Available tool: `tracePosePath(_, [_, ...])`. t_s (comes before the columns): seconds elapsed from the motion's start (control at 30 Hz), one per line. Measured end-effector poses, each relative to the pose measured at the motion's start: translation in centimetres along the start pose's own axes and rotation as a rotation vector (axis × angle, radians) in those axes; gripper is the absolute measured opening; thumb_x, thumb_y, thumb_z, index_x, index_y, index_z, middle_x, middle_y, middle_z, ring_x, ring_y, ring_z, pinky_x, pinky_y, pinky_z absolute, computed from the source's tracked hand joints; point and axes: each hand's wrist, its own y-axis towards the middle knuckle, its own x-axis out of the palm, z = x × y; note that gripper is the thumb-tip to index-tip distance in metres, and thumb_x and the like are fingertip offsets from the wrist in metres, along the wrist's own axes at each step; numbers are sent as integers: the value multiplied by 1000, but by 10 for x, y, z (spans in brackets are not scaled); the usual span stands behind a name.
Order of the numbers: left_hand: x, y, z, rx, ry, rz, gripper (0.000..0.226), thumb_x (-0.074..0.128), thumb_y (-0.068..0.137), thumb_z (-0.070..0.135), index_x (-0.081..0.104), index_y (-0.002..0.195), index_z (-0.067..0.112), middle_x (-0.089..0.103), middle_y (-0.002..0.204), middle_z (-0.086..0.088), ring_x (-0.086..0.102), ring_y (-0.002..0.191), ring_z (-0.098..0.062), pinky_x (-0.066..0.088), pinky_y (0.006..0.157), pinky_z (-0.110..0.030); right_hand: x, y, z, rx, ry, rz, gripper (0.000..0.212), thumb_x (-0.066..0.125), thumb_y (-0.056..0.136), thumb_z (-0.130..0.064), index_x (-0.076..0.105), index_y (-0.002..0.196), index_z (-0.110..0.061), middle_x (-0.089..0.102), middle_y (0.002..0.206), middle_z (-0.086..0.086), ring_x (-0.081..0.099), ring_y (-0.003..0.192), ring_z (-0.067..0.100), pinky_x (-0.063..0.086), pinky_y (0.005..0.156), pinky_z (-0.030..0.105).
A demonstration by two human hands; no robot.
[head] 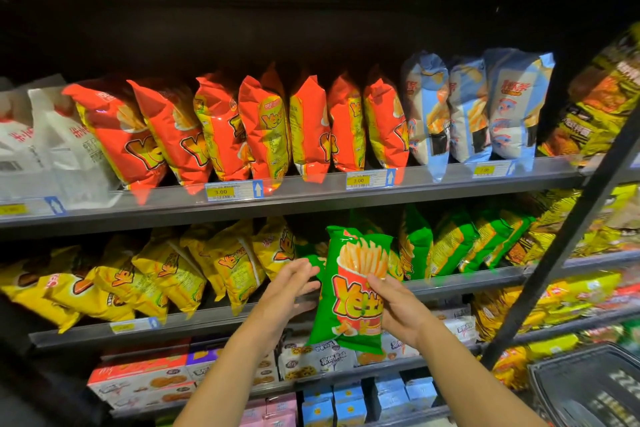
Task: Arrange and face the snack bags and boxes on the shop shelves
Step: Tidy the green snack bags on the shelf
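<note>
Black shelves fill the wall. From the centre, red bags stand in a row at twelve o'clock. One tier down, yellow bags slump at nine o'clock and green bags lean edge-on at three. Boxes sit lower, at seven.

A held bag, green too, hangs upright in the air in front of that lower tier's rim, face out, just where yellow meets green.

The right hand grasps its edge at three o'clock, fingers curled over the front. The left hand is at the bag's nine o'clock, fingers loose and nearly straight. I cannot tell whether they touch the foil.

This looks like the facing step for one green bag. The next move, I reckon, calls for setting it upright at the front of the green row. The left hand would need to part or steady the neighbours, since such puffy bags tip and slide easily.
</note>
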Motion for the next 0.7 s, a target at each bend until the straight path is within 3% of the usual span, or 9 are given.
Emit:
tracePosePath(0.07, [5,-3,0,-2,107,-26,89,78,76,72,46,148,31,61,140,12,63,120,-4,55,98,-31,12,-1,1,-26,-116,-20,51,69,94,-22,56,142,-10,70,132,18,66,125,35,47,112,56])
tracePosePath(0.13, [9,-4,-3,-1,178,-42,77,81,83,52,43,146,32,60,135,14,64,113,0,56,82,-18,23,0,2,-58,-262,20,60,78,85,-30,57,139,-14,74,126,12,71,118,30,55,104,50])
tracePosePath(0.23, [7,0,-15,4,248,-21,77,89,78,42,51,144,32,72,125,12,73,108,-4,59,86,-24,33,-2,3,-83,-449,29,77,89,74,-47,55,139,-22,76,123,1,74,112,21,58,100,48])
tracePosePath(0.37, [-10,4,-24,1,129,-19,70,90,76,23,57,137,30,77,121,10,73,112,-9,59,88,-27,32,-11,-4,-66,-421,-41,54,75,91,-38,53,138,-28,72,127,0,71,114,10,57,97,32])
tracePosePath(0.43, [-17,1,-28,47,158,-11,77,92,75,20,54,141,29,74,128,7,69,120,-11,58,92,-28,23,-16,-8,-85,-441,-59,70,83,81,-53,51,140,-35,65,139,3,65,125,12,52,108,39])
tracePosePath(0.5, [-19,-2,-32,149,374,72,78,93,78,21,49,141,35,70,129,12,66,119,-2,54,93,-20,17,-20,-10,-101,-474,-83,85,93,68,-56,50,139,-36,59,147,-3,57,136,15,44,117,49])
tracePosePath(0.6, [-15,-7,-36,306,606,160,72,90,81,23,46,137,36,58,129,19,59,120,2,49,96,-19,17,-23,-10,-107,-643,-86,64,92,76,-35,56,129,-35,58,142,-20,56,131,2,42,118,47])
tracePosePath(0.7, [-11,-9,-36,355,684,185,59,88,82,23,46,120,40,53,121,17,55,117,1,50,93,-22,18,-23,-8,-110,-723,-39,61,95,72,-33,62,123,-35,68,130,-17,66,121,10,50,111,51])
